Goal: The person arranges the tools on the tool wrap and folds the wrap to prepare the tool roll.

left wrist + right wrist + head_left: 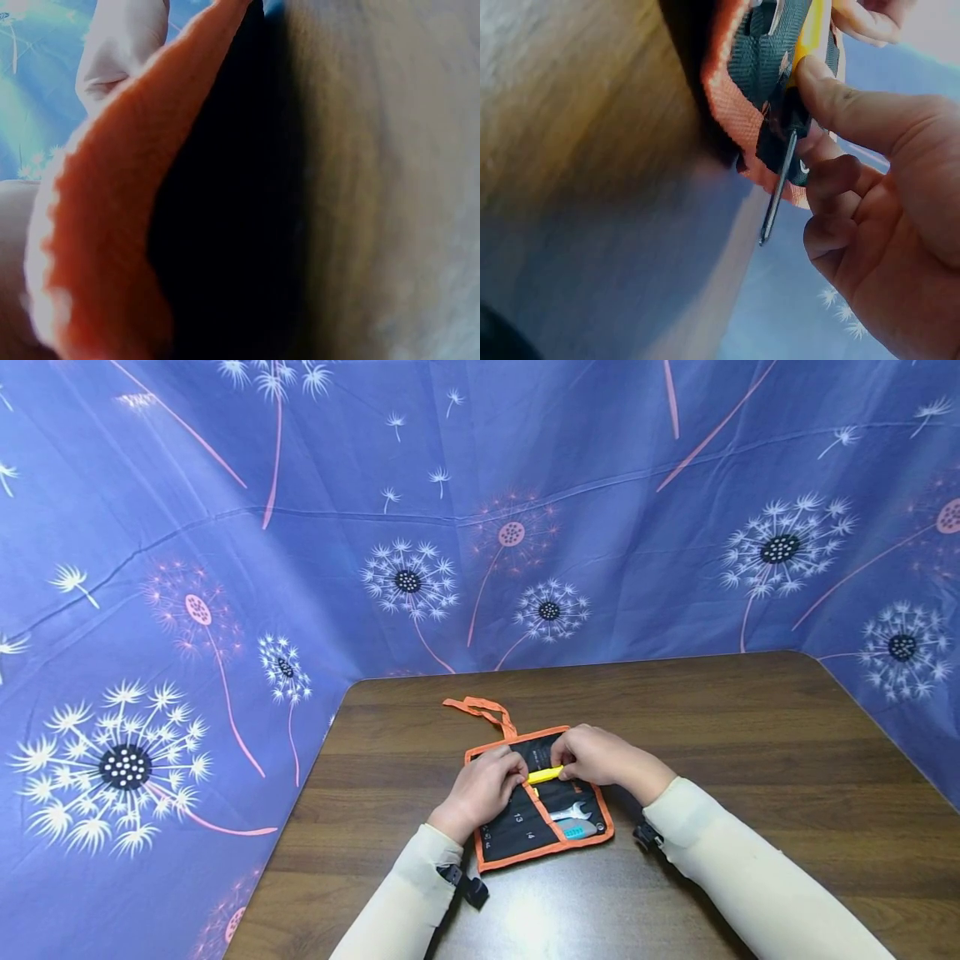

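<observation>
While a blue cloth printed with dandelions (465,552) hangs at the far side, a brown wood-grain table (735,743) extends in front. On it lies a black fabric tool pouch with orange edging (510,839). The left hand (483,787) pinches the pouch's orange pocket band; the right hand (596,756) is clamped on a yellow-handled screwdriver with a metal shaft (543,775) — held over the pouch, between the hands. Nearer, a silver open-ended wrench (574,811) pokes right from the band.
</observation>
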`<state>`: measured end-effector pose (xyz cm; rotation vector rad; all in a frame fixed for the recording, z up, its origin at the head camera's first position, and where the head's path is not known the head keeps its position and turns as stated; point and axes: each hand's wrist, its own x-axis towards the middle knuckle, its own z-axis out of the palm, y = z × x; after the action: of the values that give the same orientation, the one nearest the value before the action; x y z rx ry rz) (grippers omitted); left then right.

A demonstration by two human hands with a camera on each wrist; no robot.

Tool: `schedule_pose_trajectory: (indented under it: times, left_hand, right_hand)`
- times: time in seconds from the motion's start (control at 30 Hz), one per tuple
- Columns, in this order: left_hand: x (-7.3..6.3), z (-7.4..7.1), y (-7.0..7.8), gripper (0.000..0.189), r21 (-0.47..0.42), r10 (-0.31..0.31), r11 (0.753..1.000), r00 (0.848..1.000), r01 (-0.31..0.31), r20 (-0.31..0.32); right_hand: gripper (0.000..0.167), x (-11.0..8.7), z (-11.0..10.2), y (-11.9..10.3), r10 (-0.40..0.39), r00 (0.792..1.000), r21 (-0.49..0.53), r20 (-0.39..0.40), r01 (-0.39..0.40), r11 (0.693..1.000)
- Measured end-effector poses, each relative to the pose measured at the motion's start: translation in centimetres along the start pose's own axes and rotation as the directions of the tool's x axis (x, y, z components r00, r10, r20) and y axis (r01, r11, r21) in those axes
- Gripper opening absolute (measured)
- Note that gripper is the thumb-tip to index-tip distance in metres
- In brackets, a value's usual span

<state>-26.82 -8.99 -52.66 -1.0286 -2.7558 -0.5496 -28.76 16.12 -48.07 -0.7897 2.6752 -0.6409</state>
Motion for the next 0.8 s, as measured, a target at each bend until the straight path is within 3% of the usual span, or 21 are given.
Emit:
schedule_pose_trajectory:
  times: [0.13, 0.5, 0.8]
  left_hand:
    - [0.0, 0.0, 0.1, 0.009, 0.001, 0.009, 1.0, 1.0, -0.009, -0.01]
    - [0.0, -0.1, 0.2, 0.015, 0.019, 0.025, 1.0, 1.0, -0.025, -0.013]
    - [0.0, -0.1, 0.3, 0.016, 0.01, 0.029, 1.0, 1.0, -0.029, 0.005]
  right_hand:
    - [0.01, 0.0, 0.0, -0.4, 0.007, 1.0, 0.015, 0.018, -0.007, 1.0]
    - [0.014, 0.8, 0.3, -0.9, 0.012, 0.999, -0.093, 0.04, -0.008, 0.996]
    - [0.019, 1.0, 0.9, -1.4, -0.016, 1.0, -0.163, 0.007, 0.017, 0.987]
